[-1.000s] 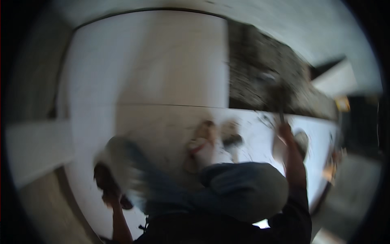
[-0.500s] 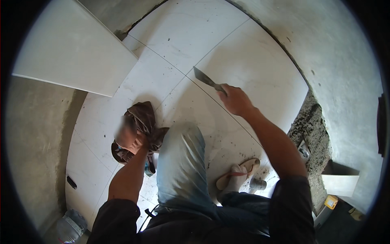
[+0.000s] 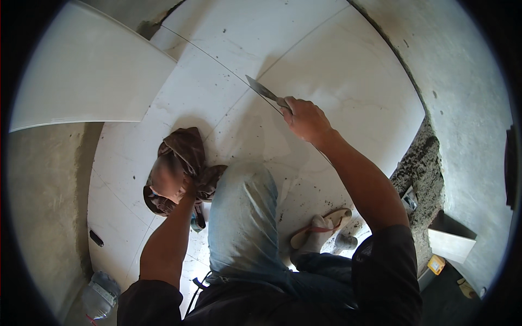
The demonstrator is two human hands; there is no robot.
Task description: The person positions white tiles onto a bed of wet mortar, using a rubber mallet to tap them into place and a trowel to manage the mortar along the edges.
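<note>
My right hand (image 3: 307, 120) is closed around the handle of a putty knife (image 3: 262, 89). Its grey blade points up and left, over the seam between white floor tiles (image 3: 321, 81). On the left, my left hand (image 3: 168, 178) is closed on a bunched brown cloth (image 3: 184, 145), beside my bent knee in faded jeans. A blur covers much of that hand, so its fingers show only in part.
A large loose tile (image 3: 92, 70) juts in at upper left. Rough mortar (image 3: 421, 168) lies exposed along the right wall, near a yellow object (image 3: 436, 264). A small black object (image 3: 96, 238) and a plastic bottle (image 3: 100, 295) are at left. Dark crumbs dot the tiles.
My right hand and the putty knife have shifted slightly left, the blade staying near the tile seam. My left hand stays on the cloth. The whole view has tilted a little.
</note>
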